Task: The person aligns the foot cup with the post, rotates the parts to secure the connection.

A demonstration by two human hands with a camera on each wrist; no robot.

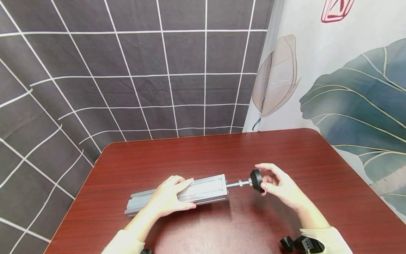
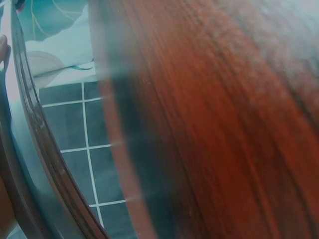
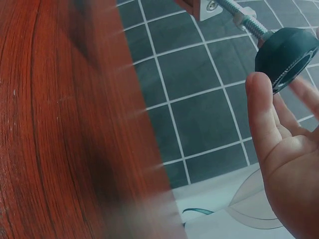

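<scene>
Gripping the grey metal profile (image 1: pixel 207 190): left hand (image 1: pixel 167 198), thumb and fingers part-spread. Right hand (image 1: pixel 282 185) half-curled, pinching the black foot (image 1: pixel 256 180) on the profile's threaded rod (image 1: pixel 234 185). Profile's over the desk (image 1: pixel 206 233), contact unclear.

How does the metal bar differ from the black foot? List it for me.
The metal bar is silver-grey, while the black foot is black. The metal bar is long and straight-sided; the black foot is short and round. The left hand grips the metal bar, the right hand the black foot. Both sit on one threaded rod that links them.
</scene>
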